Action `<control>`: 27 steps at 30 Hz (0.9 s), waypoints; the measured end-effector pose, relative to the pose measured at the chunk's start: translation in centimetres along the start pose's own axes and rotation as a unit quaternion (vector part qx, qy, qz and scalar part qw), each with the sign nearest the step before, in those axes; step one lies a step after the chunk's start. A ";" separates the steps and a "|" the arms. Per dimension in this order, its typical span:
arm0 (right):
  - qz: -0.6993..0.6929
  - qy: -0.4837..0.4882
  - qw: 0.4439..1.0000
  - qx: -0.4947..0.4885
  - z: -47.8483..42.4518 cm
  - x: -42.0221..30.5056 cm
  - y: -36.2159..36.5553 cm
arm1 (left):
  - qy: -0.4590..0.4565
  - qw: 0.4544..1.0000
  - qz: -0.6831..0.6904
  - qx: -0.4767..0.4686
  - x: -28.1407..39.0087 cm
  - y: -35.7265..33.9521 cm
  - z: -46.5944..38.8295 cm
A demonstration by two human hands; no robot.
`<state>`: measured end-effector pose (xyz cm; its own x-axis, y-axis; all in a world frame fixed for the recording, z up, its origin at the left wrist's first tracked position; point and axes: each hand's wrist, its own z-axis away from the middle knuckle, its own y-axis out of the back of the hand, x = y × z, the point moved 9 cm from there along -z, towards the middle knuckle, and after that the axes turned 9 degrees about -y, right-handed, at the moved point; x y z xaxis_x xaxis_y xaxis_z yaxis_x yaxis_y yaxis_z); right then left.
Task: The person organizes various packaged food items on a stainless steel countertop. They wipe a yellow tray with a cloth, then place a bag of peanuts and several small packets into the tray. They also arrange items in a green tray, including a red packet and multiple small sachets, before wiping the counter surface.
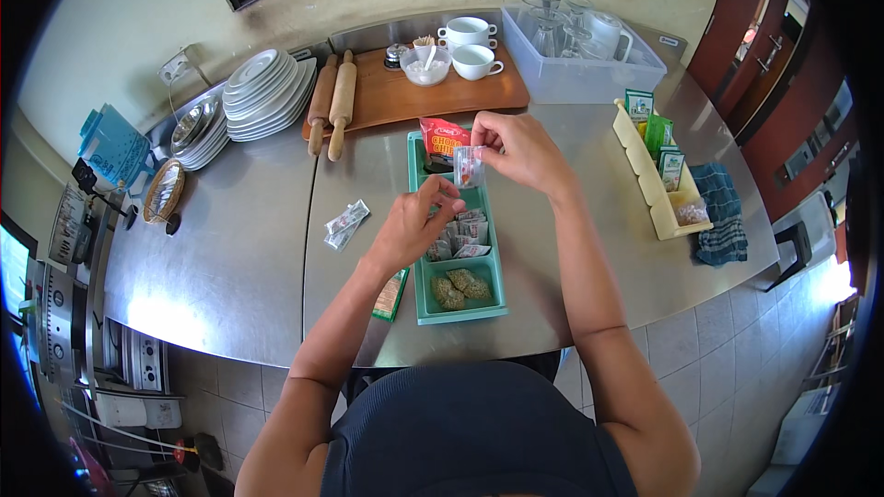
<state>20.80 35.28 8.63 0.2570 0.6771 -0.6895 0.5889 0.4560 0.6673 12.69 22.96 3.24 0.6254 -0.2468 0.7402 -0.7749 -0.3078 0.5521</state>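
Observation:
A green plastic divided tray [498, 314] lies lengthwise before me on the steel table. Pinched between the fingertips of my right hand [521, 152] is a small white printed sachet [469, 167], held above the tray's far half. My left hand [414, 224] hovers over the tray's left side, thumb and fingers apart, and partly hides the middle compartments. Several white sachets [459, 236] fill one compartment. Nearest me, the end compartment holds clear bags of pale grains [461, 286]. At the far end stands a red choco chip snack packet [442, 138].
White stick sachets [347, 224] and a green packet [391, 295] lie left of the tray. Rolling pins [341, 107], a wooden board [387, 93] and stacked plates [266, 93] stand behind. A clear bin of glassware [587, 72], a cream divided tray [652, 190] and a cloth [719, 214] are right.

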 end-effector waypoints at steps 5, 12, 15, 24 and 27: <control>-0.021 -0.013 0.990 -0.142 0.1 0.1 -2.3 | -0.036 0.999 0.021 -0.011 0.7 0.1 0.7; 0.140 0.016 0.963 -0.229 0.6 2.1 -6.5 | -0.046 0.997 0.001 0.057 -0.3 2.0 1.5; 0.188 0.024 0.960 -0.208 0.9 1.4 -6.1 | 0.004 0.987 -0.068 0.142 -4.3 6.5 3.0; 0.155 -0.010 0.977 -0.144 0.4 1.3 -4.4 | 0.160 0.906 -0.389 -0.049 -10.8 9.1 8.2; 0.160 -0.002 0.977 -0.140 0.4 0.9 -4.5 | 0.170 0.885 -0.430 -0.053 -11.3 8.4 8.0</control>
<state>18.71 33.64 4.91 0.3962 0.8089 -0.4344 0.2459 0.3624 0.8990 -0.16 15.84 -3.54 0.9385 0.3329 0.0920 -0.0417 -0.1550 0.9870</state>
